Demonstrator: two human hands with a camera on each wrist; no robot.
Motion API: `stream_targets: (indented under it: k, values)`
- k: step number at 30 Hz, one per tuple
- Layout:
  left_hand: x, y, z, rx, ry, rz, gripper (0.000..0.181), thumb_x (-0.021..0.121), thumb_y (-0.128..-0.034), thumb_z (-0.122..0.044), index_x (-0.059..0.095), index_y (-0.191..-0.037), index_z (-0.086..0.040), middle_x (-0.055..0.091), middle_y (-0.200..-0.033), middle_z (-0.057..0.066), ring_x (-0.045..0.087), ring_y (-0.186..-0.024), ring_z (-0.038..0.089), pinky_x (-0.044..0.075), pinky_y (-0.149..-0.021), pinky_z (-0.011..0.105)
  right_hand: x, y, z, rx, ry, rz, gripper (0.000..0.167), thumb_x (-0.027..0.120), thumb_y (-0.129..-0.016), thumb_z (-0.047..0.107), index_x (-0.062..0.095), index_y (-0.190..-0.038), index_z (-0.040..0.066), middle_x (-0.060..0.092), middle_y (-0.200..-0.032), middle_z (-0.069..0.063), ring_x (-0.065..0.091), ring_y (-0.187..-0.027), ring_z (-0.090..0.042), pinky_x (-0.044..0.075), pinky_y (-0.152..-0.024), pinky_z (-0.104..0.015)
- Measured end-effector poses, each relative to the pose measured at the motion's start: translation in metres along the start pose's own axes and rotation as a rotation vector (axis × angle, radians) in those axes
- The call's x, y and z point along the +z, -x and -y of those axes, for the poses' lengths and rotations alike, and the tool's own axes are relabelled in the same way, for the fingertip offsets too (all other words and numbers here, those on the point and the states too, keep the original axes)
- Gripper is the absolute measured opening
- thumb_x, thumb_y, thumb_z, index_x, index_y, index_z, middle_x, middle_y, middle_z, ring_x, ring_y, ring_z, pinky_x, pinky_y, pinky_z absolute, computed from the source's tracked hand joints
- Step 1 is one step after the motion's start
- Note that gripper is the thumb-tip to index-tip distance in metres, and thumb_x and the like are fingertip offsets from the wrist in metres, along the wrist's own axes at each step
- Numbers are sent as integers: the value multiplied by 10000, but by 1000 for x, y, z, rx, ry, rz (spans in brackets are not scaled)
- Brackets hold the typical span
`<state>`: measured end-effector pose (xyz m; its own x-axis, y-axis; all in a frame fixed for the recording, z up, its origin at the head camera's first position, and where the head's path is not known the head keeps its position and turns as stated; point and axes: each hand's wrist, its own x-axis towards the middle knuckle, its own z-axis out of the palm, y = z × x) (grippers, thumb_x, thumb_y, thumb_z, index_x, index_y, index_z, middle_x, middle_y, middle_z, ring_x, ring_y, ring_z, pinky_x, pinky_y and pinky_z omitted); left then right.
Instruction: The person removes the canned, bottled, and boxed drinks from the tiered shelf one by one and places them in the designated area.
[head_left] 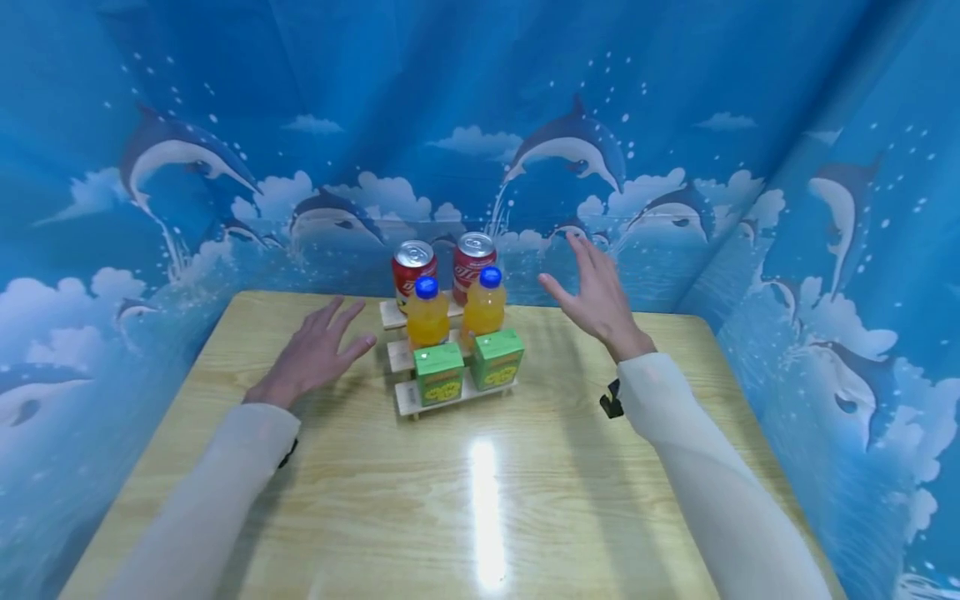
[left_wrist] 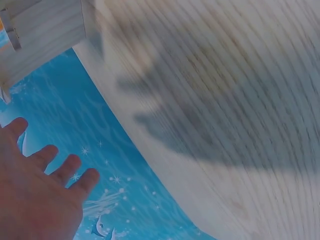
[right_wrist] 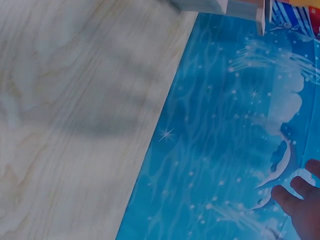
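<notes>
Before dolphin backdrop, flanks drinks rack with spread, empty fingers: left hand at nine o'clock, right hand at three.

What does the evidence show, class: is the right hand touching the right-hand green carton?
Apart: the head view shows a stretch of tabletop between the right hand and the right-hand green carton.
</notes>
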<state>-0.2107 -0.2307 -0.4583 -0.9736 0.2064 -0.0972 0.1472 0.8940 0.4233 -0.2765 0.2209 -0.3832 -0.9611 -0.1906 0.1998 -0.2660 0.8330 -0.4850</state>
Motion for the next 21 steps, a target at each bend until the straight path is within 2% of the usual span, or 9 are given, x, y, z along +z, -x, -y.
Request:
stream_targets:
  k: [7,16,21]
  values:
    - [5,2,-3,32,40,1,835,410,-1107,-704,174,-1770,-254,67,-1832,214,128,-1654,549,197,-1268,832,5,-9,20,-23,-56,8,940,582,-1029,720,189,-1765,287,205,-1833,-52,183,-1688,-397,172,-1321,-776]
    - [13,2,-11,-7,70,15,867,416,-1068,-774,318,-1721,-213,157,-1821,201,194,-1650,514,237,-1287,788,9,-21,38,-61,-70,31,939,589,-1033,710,195,-1765,275,265,-1812,-80,236,-1671,-395,221,-1327,-743]
    - [21,2,-15,-18,83,26,880,416,-1059,-789,328,-1719,-213,169,-1819,198,203,-1648,513,246,-1282,791,10,-26,46,-66,-80,53,933,590,-1036,704,183,-1767,291,251,-1816,-82,231,-1672,-401,223,-1319,-757]
